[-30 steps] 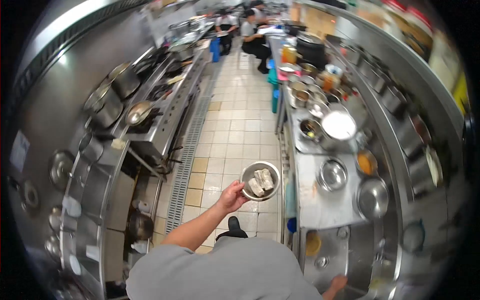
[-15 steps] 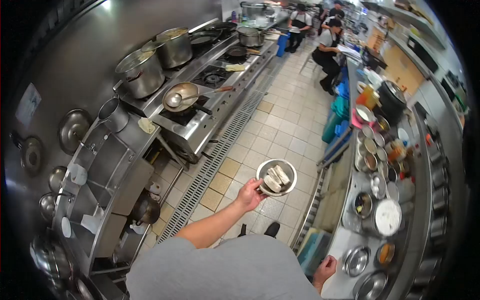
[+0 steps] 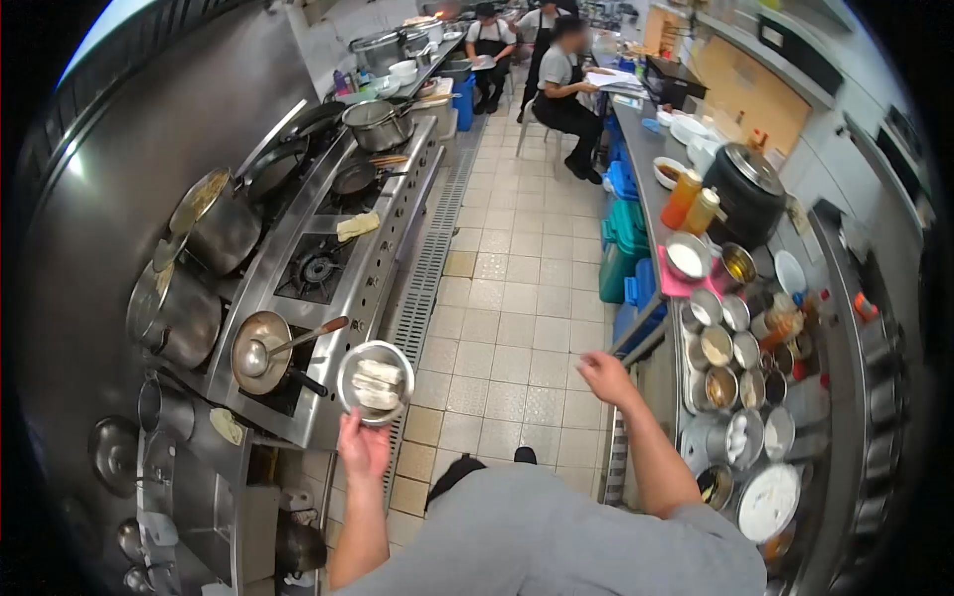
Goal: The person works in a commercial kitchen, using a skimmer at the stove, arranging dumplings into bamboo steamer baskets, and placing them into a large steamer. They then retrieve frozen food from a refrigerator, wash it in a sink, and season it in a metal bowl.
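My left hand (image 3: 365, 447) grips the near rim of a round metal bowl (image 3: 348, 389). Several pale, whitish pieces of food (image 3: 378, 383) lie inside it. The bowl is held up beside the front edge of the stove (image 3: 333, 214), just right of a wok (image 3: 248, 333) with a ladle resting in it. My right hand (image 3: 605, 377) is raised over the tiled floor, away from the counter. Its fingers are curled and pressed together, and whether anything is between them is too small to tell.
Tall pots (image 3: 177, 316) stand at the stove's back, left. On the right counter (image 3: 646, 214) are small containers, sauce bottles (image 3: 681, 201) and a black cooker (image 3: 740, 199). Teal and blue bins (image 3: 623, 243) stand beneath. A person sits (image 3: 566, 94) farther down the aisle (image 3: 502, 228); others are behind.
My left hand has carried the bowl leftward to the stove's edge. My right hand has come up from beside the right counter to over the aisle. The view has moved forward along the aisle.
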`<state>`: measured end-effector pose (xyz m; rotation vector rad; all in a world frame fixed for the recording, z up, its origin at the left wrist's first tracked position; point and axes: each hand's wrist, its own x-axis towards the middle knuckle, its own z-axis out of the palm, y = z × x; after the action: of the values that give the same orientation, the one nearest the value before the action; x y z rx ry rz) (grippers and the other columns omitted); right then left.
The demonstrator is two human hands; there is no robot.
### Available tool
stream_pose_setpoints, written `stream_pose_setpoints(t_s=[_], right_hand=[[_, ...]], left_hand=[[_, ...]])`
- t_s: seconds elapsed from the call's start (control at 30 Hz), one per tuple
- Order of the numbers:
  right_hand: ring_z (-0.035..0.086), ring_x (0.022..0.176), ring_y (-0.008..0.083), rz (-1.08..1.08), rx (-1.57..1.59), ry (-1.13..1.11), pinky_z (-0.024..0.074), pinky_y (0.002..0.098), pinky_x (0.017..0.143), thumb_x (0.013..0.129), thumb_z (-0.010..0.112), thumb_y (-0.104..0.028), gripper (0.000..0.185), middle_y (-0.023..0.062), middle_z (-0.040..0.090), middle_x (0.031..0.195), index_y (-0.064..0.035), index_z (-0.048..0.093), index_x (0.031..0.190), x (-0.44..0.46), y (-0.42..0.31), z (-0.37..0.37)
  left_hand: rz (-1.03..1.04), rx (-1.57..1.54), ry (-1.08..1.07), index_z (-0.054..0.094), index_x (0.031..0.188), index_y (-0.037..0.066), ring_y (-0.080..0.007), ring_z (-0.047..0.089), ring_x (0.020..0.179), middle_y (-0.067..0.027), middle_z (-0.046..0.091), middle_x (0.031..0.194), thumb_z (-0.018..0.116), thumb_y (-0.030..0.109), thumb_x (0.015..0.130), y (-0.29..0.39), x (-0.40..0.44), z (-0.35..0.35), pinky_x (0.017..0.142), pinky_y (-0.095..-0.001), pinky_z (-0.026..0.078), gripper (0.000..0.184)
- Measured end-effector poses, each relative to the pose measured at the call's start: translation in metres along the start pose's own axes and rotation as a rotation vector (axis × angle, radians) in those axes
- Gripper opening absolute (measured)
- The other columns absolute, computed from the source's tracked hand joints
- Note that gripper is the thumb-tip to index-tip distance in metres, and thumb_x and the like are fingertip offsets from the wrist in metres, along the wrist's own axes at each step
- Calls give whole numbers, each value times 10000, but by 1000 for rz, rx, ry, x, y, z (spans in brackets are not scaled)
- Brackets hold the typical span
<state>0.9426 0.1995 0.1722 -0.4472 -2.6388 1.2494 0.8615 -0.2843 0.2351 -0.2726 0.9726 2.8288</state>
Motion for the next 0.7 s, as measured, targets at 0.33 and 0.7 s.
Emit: stream_pose_setpoints(t_s=[0.33, 0.7], right_hand=[[597, 1213, 440, -92, -227, -296, 490, 476, 1035, 923, 630, -343, 485, 282, 631, 1298, -9, 631, 1276, 323, 72, 192], [664, 1105, 324, 887, -189, -771, 496, 484, 963, 995, 598, -412, 449, 135, 682, 1296, -75, 688, 1278, 318, 284, 99]], left_hand=[[214, -98, 58, 517, 1319, 38, -305, 605, 1238, -150, 595, 1371, 539, 184, 1042, 29, 263, 50, 1007, -447, 544, 314], [56, -79, 133, 537, 1160, 98, -296, 646, 1160, -113, 637, 1280, 546, 156, 1038, 13, 552, 124, 966, -490, 560, 135]])
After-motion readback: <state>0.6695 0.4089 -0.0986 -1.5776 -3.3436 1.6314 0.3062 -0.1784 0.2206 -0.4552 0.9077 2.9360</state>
